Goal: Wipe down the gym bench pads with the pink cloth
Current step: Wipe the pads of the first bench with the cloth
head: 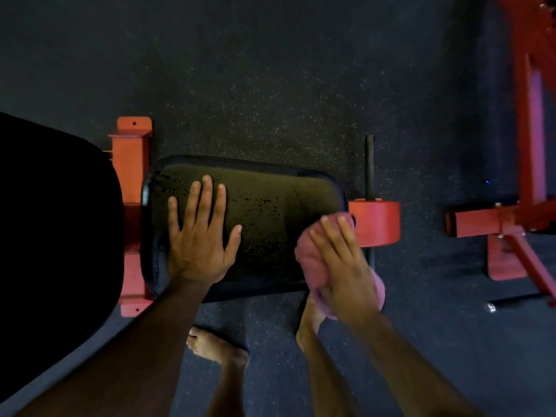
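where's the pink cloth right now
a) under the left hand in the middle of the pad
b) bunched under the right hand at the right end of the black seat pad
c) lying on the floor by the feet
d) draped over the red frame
b: the bunched pink cloth sits under the right hand at the right end of the black padded seat pad, while the left hand lies flat and bare on the pad.

A dark speckled rubber floor (270, 85) carries a bench with a red steel frame (131, 164). Its black seat pad (270, 212), worn and flaking on top, serves as the tabletop; a second, larger black pad (54, 224) lies just to its left. On the seat pad rests a flat left hand (198, 236), and a bunched pink cloth (310, 260) lies at its right end under the right hand (346, 266). Two bare feet (216, 347) stand on the floor beside the bench
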### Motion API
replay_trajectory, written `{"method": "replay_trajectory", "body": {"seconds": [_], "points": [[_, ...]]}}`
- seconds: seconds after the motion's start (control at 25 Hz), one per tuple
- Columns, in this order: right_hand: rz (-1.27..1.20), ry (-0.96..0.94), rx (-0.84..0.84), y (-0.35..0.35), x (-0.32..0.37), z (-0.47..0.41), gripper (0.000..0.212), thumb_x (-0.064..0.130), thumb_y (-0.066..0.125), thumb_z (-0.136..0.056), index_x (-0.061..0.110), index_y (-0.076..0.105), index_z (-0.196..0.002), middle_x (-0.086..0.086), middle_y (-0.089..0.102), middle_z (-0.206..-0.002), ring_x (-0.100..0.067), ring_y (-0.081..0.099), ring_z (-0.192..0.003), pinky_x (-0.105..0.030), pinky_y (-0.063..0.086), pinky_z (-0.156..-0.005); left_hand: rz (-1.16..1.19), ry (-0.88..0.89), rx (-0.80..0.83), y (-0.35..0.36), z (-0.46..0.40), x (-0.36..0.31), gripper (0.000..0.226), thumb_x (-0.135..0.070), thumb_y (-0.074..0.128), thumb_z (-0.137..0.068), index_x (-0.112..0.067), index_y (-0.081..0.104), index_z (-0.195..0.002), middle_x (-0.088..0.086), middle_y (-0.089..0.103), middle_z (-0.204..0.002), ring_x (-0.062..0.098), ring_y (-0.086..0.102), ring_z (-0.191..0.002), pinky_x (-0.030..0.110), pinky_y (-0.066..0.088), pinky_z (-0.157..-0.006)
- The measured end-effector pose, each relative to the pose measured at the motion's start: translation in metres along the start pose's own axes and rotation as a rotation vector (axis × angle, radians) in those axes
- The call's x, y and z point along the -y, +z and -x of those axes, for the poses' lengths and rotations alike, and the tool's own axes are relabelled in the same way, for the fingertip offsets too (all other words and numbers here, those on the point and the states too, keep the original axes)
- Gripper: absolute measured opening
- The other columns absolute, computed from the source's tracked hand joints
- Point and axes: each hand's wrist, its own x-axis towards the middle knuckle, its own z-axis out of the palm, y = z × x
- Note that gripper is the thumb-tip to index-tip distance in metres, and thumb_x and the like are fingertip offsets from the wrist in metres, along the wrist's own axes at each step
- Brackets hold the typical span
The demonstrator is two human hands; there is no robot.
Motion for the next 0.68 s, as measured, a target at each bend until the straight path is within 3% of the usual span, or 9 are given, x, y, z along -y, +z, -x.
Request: {"method": "replay_trajectory", "body": {"seconds": [0.16,0.24,0.36,0.44,0.6,0.68], "points": [[-0.107,0.186,-0.074,-0.046,0.003,-0.117,0.071,0.007,0.062,-0.079,0.018,0.047,-0.148,-0.004,0.040,-0.158,-0.030,0.031,-0.147,-0.052,0.043,-0.111,0.010,0.018,-0.020,0.001,0.000,-0.001,0.077,-0.051,0.037,-0.100,-0.011,0.024,-0.164,0.015,0.016,-0.173,0.031,0.014,-0.160,0.062,0.007,-0.127],[-0.097,0.162,-0.087,-0.044,-0.002,-0.119,0.072,0.011,0.062,-0.080,0.020,0.045,-0.150,-0.002,0.038,-0.159,-0.028,0.032,-0.146,-0.050,0.047,-0.108,0.004,0.012,-0.025,0.000,-0.001,0.000,0.077,-0.051,0.037,-0.100,-0.010,0.025,-0.164,0.015,0.017,-0.173,0.032,0.015,-0.160,0.062,0.007,-0.127],[-0.048,0.132,-0.080,-0.013,-0.001,-0.022,0.091,0.019,0.066,-0.072,0.023,0.033,-0.158,0.000,0.022,-0.168,-0.032,0.017,-0.155,-0.040,0.040,-0.109,0.017,0.013,-0.020,-0.001,0.000,-0.001,0.077,-0.051,0.035,-0.100,-0.009,0.025,-0.164,0.016,0.016,-0.173,0.032,0.014,-0.160,0.063,0.008,-0.127],[-0.057,0.130,-0.024,0.005,0.008,0.040,0.104,0.012,0.076,-0.064,0.024,0.030,-0.157,0.000,0.019,-0.168,-0.034,0.015,-0.155,-0.036,0.039,-0.105,0.023,0.005,-0.025,-0.001,0.000,-0.001,0.077,-0.051,0.035,-0.100,-0.009,0.025,-0.164,0.016,0.016,-0.173,0.032,0.015,-0.160,0.063,0.008,-0.127],[-0.247,0.171,-0.042,-0.004,0.001,-0.012,0.081,0.013,0.052,-0.069,0.012,0.045,-0.150,-0.003,0.035,-0.162,-0.029,0.019,-0.155,-0.031,0.015,-0.126,0.018,0.014,-0.016,0.000,-0.001,0.000,0.077,-0.050,0.036,-0.100,-0.009,0.024,-0.165,0.016,0.015,-0.173,0.032,0.013,-0.160,0.062,0.006,-0.127],[-0.409,0.197,-0.134,-0.020,-0.002,-0.030,0.068,0.011,0.049,-0.076,0.011,0.052,-0.144,-0.004,0.046,-0.155,-0.025,0.031,-0.151,-0.031,0.019,-0.126,0.010,0.013,-0.002,0.000,0.001,-0.001,0.077,-0.050,0.034,-0.101,-0.010,0.021,-0.165,0.016,0.013,-0.173,0.031,0.011,-0.161,0.063,0.006,-0.127]]}}
